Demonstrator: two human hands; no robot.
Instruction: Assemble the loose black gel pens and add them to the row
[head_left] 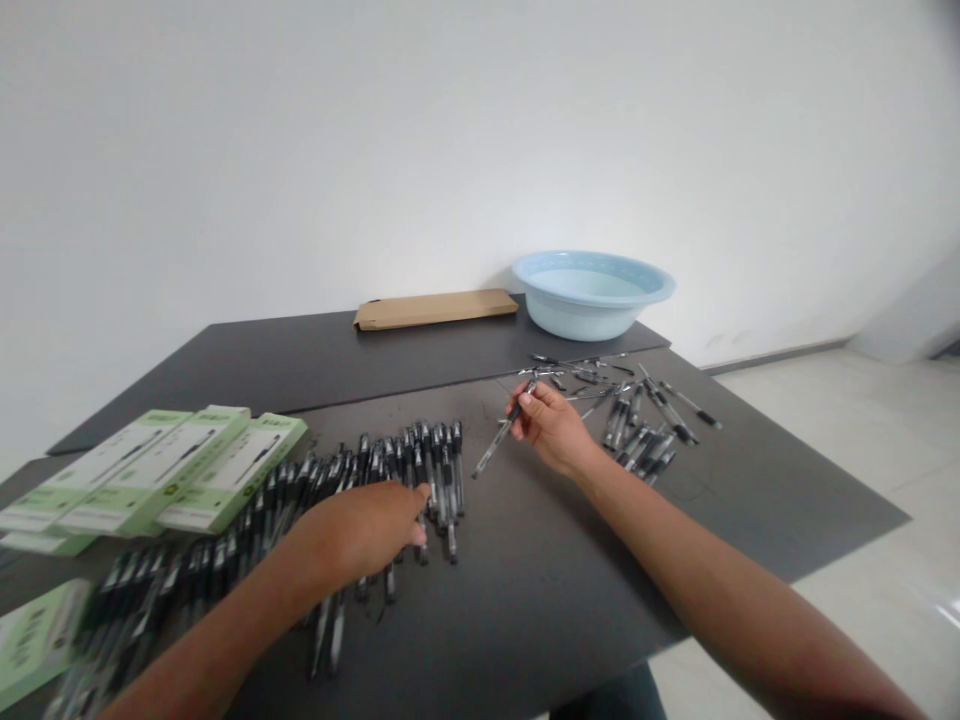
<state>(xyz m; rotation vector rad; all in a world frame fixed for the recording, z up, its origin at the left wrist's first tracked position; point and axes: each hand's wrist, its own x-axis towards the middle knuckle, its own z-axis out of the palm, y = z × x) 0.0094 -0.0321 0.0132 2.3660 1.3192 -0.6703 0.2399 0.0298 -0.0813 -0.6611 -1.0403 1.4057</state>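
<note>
My right hand [551, 425] is closed round a clear-barrelled pen [495, 443] with a dark grip, held tilted above the table. My left hand [382, 520] rests over the right end of a long row of black-and-clear pens [375, 460]. Its thumb and forefinger stand apart among the pens, and its other fingers are hidden behind the hand. Whether it grasps one of them I cannot tell. Right of my right hand lies a loose pile of pens and pen parts [637, 430], with more scattered behind it.
Green-and-white pen boxes [202, 470] are stacked at the left, and another box [37, 640] lies nearer. A flat cardboard piece [435, 309] and a light blue basin [592, 315] stand at the back by the wall. The dark table [510, 590] ends at the right.
</note>
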